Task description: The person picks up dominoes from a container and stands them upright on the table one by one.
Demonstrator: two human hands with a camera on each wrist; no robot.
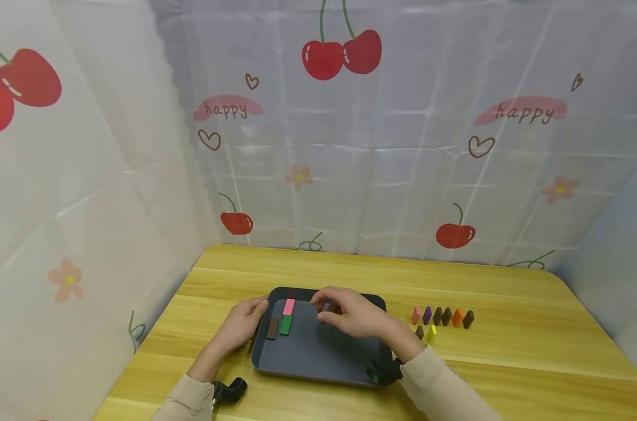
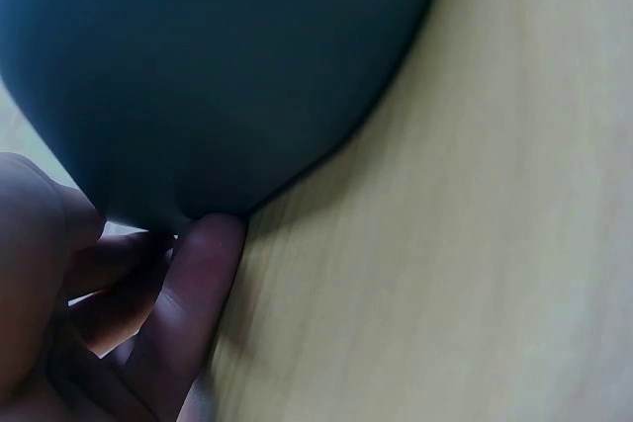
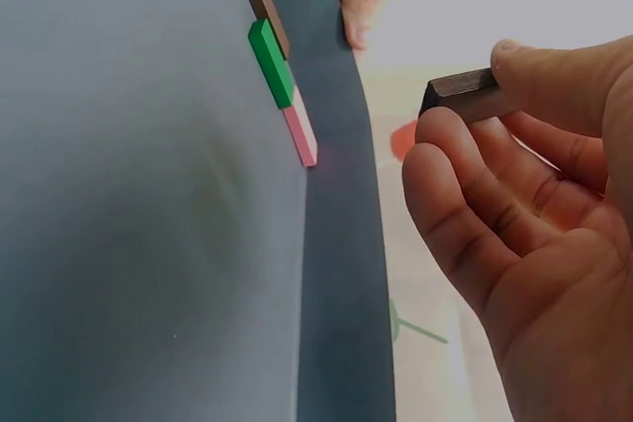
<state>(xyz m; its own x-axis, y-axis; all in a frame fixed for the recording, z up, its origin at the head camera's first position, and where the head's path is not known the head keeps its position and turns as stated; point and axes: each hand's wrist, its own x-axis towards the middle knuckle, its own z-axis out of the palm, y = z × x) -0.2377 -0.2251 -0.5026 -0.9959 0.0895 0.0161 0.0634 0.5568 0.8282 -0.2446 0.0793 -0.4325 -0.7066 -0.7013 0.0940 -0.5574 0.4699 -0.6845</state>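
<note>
A dark grey tray (image 1: 323, 356) lies on the table. My left hand (image 1: 240, 323) grips its left rim, thumb on the edge and the other fingers bent beneath it in the left wrist view. Over the tray's far half, my right hand (image 1: 352, 314) pinches a dark brown domino (image 3: 465, 94) between thumb and fingers. Inside the tray, toward its left side, are a pink domino (image 1: 289, 306), a green domino (image 1: 286, 325) and a brown domino (image 1: 272, 328), close to one another.
Right of the tray, several dominoes stand on end on the wooden table (image 1: 508, 362), among them a purple domino (image 1: 427, 316), an orange domino (image 1: 457, 317) and a yellow domino (image 1: 431, 334). A cherry-print curtain (image 1: 371, 199) hangs behind the table.
</note>
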